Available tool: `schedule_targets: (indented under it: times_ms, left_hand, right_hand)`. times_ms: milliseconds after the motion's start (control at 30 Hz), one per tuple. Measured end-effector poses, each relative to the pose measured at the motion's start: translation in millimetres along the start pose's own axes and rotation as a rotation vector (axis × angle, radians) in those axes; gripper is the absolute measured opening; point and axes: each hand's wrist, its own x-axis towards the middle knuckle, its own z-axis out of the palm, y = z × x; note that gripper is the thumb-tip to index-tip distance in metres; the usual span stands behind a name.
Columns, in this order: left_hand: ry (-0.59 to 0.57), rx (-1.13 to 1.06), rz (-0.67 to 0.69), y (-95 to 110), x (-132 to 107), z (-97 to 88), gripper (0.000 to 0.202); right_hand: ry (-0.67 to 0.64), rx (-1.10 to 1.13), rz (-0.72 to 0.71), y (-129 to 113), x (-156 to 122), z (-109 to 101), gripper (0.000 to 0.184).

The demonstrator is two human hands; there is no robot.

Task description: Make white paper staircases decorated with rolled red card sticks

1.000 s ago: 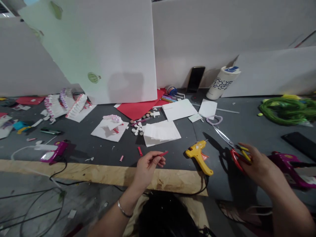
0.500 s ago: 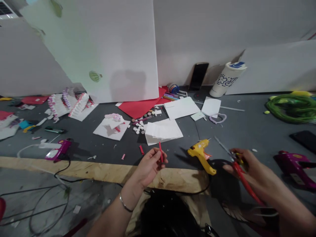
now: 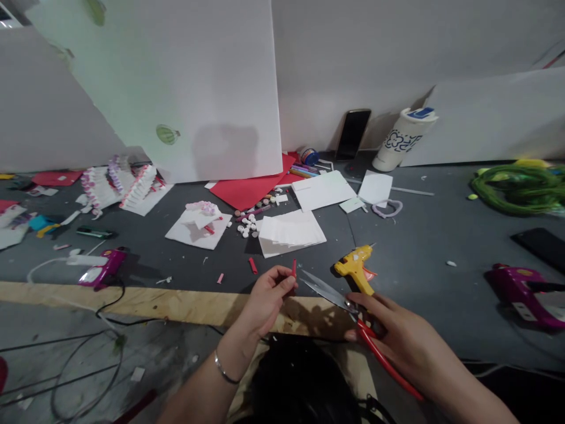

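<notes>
My left hand (image 3: 267,297) pinches a thin red strip (image 3: 293,268) upright above the plank edge. My right hand (image 3: 397,338) is wrapped round the red handles of a pair of scissors (image 3: 338,297). The metal blades point left, and their tips lie just right of the strip. A yellow glue gun (image 3: 355,268) lies on the grey mat right behind the scissors. A stack of white paper (image 3: 291,232) sits beyond my left hand.
A purple glue gun (image 3: 101,270) lies at left, another purple glue gun (image 3: 523,291) at right. Red paper (image 3: 249,191), white buttons (image 3: 247,227), markers, a phone (image 3: 352,134) and a cup (image 3: 404,140) sit by the white boards. Green cord (image 3: 518,188) is coiled far right. A wooden plank (image 3: 145,301) edges the mat.
My right hand has lifted the scissors from the mat at right and swung them left, blades toward the red strip. My left hand turned the strip from level to upright.
</notes>
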Motion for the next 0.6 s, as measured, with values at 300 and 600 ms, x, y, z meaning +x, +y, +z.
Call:
schedule_targets:
  times_ms: [300, 600]
  left_hand:
    - [0.013, -0.106, -0.007, -11.5, -2.0, 9.3, 0.038]
    - [-0.105, -0.023, -0.029, -24.2, -13.6, 23.1, 0.030]
  right_hand:
    - [0.054, 0.360, 0.097, -9.5, 4.3, 3.2, 0.036]
    - [0.115, 0.762, 0.031, -40.1, 30.4, 28.4, 0.039]
